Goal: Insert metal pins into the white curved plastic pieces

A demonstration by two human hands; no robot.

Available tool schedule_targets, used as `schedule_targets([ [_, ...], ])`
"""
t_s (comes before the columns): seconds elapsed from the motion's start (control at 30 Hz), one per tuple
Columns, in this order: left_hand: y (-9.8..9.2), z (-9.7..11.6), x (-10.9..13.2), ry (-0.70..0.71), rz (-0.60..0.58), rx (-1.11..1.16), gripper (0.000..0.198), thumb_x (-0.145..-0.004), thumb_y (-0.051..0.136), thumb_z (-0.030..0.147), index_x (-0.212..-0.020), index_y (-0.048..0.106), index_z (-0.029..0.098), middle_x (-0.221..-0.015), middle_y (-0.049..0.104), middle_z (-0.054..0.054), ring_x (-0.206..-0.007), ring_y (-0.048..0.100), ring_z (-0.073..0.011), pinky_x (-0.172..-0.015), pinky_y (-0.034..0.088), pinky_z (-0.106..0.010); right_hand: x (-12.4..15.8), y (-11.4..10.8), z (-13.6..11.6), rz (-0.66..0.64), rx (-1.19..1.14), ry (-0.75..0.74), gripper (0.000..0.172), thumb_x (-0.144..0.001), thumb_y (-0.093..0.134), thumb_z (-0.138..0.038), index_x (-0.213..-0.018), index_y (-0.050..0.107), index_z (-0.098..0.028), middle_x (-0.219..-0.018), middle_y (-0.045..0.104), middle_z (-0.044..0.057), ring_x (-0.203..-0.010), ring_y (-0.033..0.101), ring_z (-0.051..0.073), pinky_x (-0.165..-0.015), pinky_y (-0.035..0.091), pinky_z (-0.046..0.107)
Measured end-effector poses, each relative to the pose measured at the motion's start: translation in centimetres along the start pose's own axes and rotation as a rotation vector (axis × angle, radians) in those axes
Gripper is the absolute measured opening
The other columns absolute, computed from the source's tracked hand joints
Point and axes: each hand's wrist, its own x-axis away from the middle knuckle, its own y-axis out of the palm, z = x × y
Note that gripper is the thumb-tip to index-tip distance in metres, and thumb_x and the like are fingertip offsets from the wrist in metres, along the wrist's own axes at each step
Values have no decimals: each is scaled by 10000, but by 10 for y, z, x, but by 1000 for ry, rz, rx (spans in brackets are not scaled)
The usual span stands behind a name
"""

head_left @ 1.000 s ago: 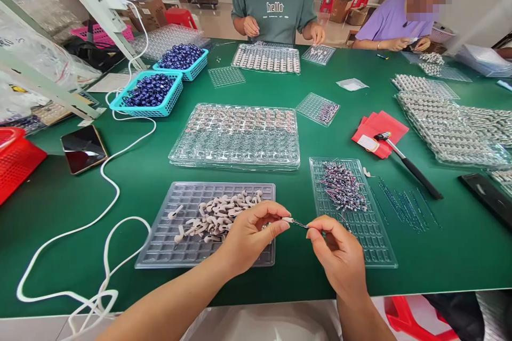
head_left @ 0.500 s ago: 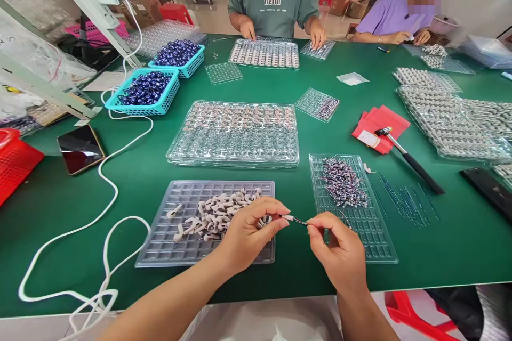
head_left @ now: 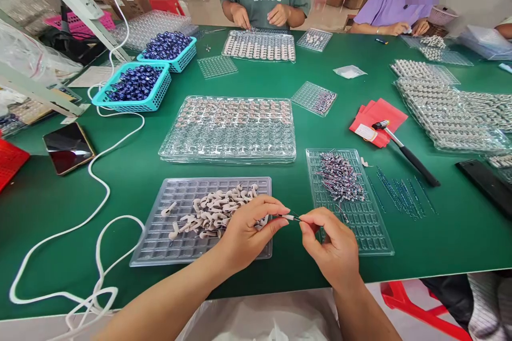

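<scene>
Lower centre of frame: left hand (head_left: 248, 230) pinches a white earbud shell (head_left: 286, 217); right hand (head_left: 335, 240) pinches thin dark wire (head_left: 297, 218) at the shell's exposed end; step judged to be threading or drawing wire; next move calls for steady alignment, light tension.
</scene>
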Motion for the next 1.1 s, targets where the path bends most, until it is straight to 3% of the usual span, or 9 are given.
schedule_targets([
  [0.47,1,-3,3,27,-41,-27,154,-893,645,137,-1018,717,192,-947,690,-67,-859,664,-162,-765,545,-281,0,0,0,-29,85,1,113,-895,560,-141,-894,627,-232,-715,637,-22,-572,566,105,-548,466,235],
  [0.9,3,-2,2,-4,-75,-53,133,-907,622,168,-994,722,174,-886,713,-86,-826,663,-184,-749,541,-310,3,-1,4,-113,25,13,107,-924,551,-168,-939,635,-233,-772,656,0,-623,582,114,-600,493,251],
  [1.1,4,-2,2,31,-73,-25,128,-913,616,165,-991,717,156,-870,715,-86,-819,654,-183,-752,530,-312,6,-4,5,-130,-31,54,167,-929,585,-200,-1080,639,-245,-830,695,2,-711,643,131,-663,531,253],
])
